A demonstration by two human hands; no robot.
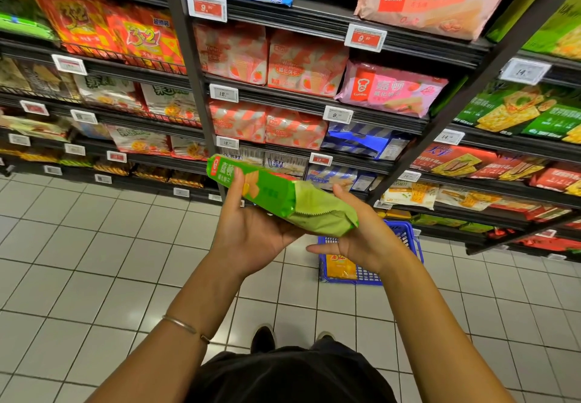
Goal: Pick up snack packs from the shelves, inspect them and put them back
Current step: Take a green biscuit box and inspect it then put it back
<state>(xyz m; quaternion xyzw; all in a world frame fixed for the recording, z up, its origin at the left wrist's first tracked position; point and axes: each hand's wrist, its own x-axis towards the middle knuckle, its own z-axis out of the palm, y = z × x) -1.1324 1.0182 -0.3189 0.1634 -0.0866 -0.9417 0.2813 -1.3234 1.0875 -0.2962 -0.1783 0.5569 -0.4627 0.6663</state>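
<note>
The left hand (248, 229) is cradling the green snack pack (279, 196) from below, its thumb curling up over the printed face near the left end, while the right hand (358, 233) is cupping the crimped right end, fingers curling behind the pack and the thumb lying loosely underneath. The pack is being held in the air in front of the shelves (314, 100), off any shelf, tilted so its left end sits higher. It is looking light and thin-walled: the wrapper is puckering at the sealed end, so it is likely soft film over brittle wafers that would crack under a squeeze. The film is looking glossy and probably slick, so supporting the long body with a flat palm, rather than pinching the crimp, seems the safer hold. Beyond the hands, pink packs (390, 88) are lying along the front edge of the shelves, and a blue basket (405, 236) is standing on the tiled floor (94, 245) near the shelves' foot.
</note>
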